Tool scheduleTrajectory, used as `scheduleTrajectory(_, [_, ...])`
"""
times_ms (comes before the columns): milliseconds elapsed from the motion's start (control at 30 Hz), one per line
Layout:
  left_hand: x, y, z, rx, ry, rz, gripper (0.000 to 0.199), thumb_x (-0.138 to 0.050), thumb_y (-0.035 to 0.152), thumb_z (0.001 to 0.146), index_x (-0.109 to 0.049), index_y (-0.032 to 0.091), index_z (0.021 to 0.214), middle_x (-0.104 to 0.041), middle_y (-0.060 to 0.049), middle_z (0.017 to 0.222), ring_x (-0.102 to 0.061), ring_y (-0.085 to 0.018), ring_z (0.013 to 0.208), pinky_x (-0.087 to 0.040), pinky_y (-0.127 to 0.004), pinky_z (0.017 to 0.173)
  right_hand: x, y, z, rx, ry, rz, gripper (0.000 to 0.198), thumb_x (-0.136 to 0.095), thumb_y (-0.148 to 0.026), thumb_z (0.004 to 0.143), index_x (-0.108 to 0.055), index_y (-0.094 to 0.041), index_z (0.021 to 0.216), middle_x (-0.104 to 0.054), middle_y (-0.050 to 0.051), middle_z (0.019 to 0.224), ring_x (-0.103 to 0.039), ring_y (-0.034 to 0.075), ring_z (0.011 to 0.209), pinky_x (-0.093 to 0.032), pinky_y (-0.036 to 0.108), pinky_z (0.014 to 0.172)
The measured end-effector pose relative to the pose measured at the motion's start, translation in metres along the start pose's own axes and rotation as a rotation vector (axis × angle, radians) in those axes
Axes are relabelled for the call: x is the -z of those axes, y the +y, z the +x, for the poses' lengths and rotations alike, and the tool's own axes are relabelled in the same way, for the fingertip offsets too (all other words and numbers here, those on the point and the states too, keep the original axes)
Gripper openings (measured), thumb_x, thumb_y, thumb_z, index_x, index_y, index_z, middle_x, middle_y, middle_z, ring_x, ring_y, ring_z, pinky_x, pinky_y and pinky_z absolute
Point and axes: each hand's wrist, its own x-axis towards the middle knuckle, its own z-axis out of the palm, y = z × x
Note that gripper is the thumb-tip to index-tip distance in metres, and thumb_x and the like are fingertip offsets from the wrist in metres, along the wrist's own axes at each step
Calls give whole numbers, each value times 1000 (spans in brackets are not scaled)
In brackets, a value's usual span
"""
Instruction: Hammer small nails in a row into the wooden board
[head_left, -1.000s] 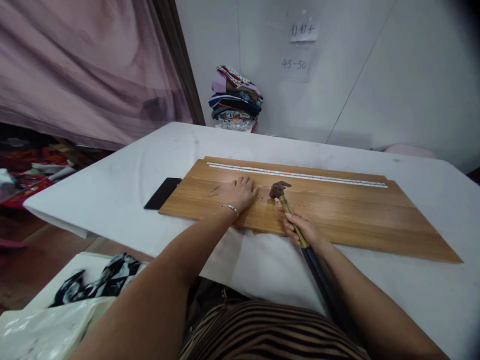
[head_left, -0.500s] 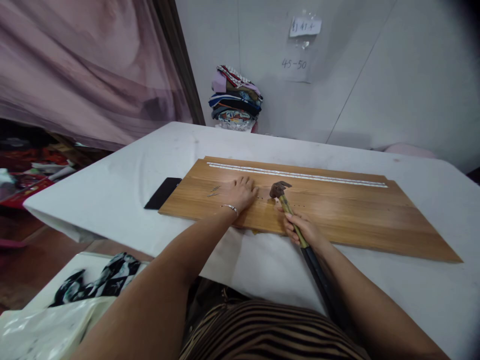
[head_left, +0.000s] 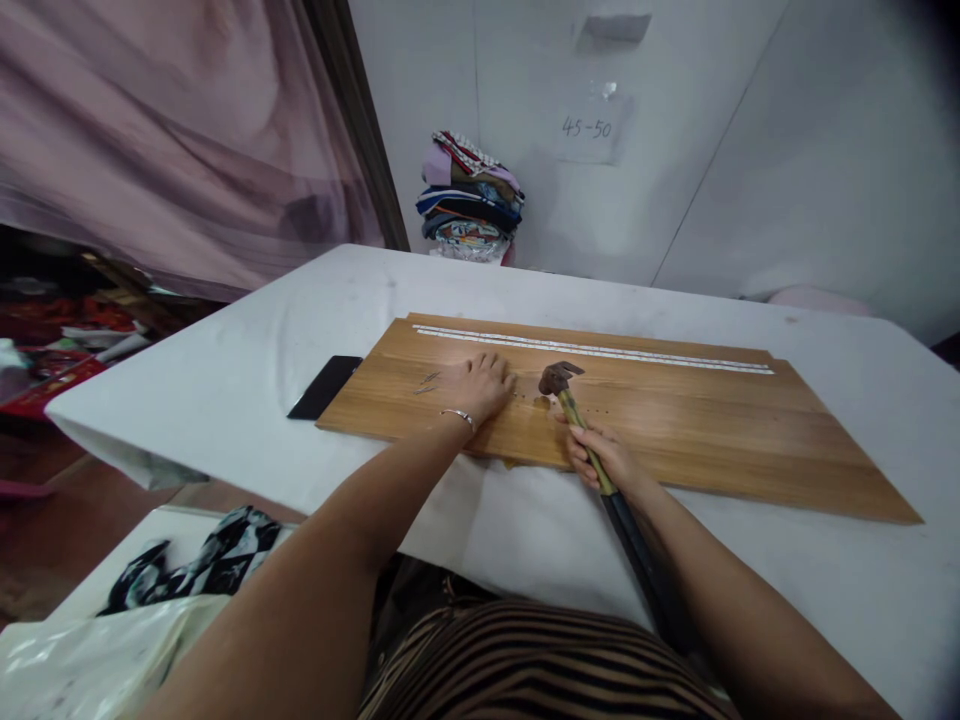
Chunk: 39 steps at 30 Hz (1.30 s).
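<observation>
My left hand (head_left: pixel 486 388) lies flat on a wooden board (head_left: pixel 697 425), fingers stretched out and holding nothing. Several loose nails (head_left: pixel 427 383) rest on the board to its left. In my right hand (head_left: pixel 600 452) is a claw hammer (head_left: pixel 570 405), gripped partway up its yellow and black handle. The rusty head hovers over or touches the board; I cannot tell which. A row of small dark marks, perhaps holes or nail heads, runs along the wood on both sides of the hammer head.
Two white strips with markings (head_left: pixel 600 350) run along the board's far side. A black flat object (head_left: pixel 325 387) pokes out at its left end. The white table (head_left: pixel 270 310) stands before a wall, with folded clothes (head_left: pixel 472 200) behind. Patterned cloth (head_left: pixel 217 560) lies lower left.
</observation>
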Motion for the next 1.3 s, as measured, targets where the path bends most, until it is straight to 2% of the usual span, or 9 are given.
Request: scheduleTrajectory(1300, [0,-1,2,7,-24,-3,29,-45,38,105,-66,23,119,-62,-12,142,-51,-29,135,-39,-46,112,1,1,0,-21,-7,-12,57,-78,-53,75,-57,-23,119,-46,-13,57,-35,6,33,-28,18,30])
